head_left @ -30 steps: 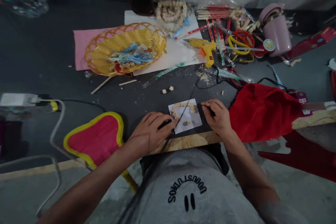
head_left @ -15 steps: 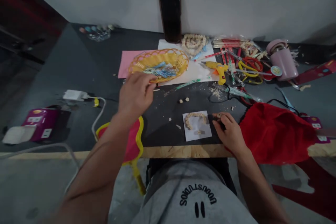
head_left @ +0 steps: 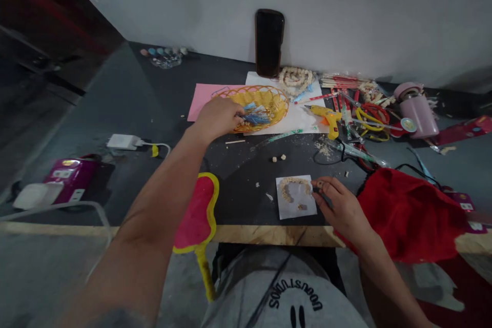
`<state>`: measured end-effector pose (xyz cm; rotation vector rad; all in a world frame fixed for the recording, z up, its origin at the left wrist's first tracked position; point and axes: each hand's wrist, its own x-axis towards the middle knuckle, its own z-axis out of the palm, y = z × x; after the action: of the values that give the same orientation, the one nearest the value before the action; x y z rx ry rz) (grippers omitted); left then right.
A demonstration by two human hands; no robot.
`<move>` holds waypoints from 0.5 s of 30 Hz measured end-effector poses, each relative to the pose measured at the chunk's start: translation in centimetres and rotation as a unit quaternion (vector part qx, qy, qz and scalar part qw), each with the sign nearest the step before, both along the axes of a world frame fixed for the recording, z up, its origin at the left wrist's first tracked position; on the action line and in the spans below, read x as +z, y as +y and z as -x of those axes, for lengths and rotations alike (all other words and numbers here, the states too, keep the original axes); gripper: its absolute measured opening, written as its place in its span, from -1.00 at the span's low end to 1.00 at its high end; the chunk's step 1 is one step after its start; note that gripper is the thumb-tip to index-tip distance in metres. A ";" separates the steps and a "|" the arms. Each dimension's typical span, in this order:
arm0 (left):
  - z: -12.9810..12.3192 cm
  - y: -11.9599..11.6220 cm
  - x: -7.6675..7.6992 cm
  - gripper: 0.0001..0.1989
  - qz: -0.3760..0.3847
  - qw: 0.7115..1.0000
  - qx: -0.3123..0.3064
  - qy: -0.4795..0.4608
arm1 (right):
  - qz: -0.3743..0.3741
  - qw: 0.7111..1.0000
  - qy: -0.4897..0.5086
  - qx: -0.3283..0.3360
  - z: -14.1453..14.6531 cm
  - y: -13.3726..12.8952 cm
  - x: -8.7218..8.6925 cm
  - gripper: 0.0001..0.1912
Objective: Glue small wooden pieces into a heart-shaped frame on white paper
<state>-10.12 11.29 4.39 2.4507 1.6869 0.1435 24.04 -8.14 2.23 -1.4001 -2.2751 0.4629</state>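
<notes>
My left hand [head_left: 220, 119] reaches into the yellow woven basket [head_left: 279, 102], its fingers curled together against a bundle of blue and white strands [head_left: 257, 115]. Whatever sits between those fingertips is hidden. Close to the table's front edge, my right hand [head_left: 338, 202] pinches a small beige piece [head_left: 320, 184] between thumb and fingers. Its fingertips are at the right edge of a white card [head_left: 288, 212], which bears an arch of small beige pieces [head_left: 286, 184] and a small brownish patch. Two small beige blocks [head_left: 283, 157] lie beyond the card.
Pink paper [head_left: 200, 100] and white paper lie under the basket. A phone [head_left: 269, 43] leans on the wall. To the right are a yellow glue gun [head_left: 325, 115], yellow-handled scissors [head_left: 369, 123], a pink bottle [head_left: 418, 115] and red cloth [head_left: 411, 218]. A white charger [head_left: 123, 141] lies left.
My left hand has moved further into the basket, onto the strands. My right hand has come up to the card's edge, still pinching the beige piece. The whole view has shifted.
</notes>
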 end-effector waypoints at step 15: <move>0.3 4.9 3.9 -0.57 0.003 0.993 0.118 0.017 | 0.021 0.999 -0.031 0.027 0.8 0.9 -0.4 -0.83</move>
<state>-10.41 16.17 8.31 2.2530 1.9854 0.1274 23.27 -7.22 1.84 -1.3950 -2.3711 0.4935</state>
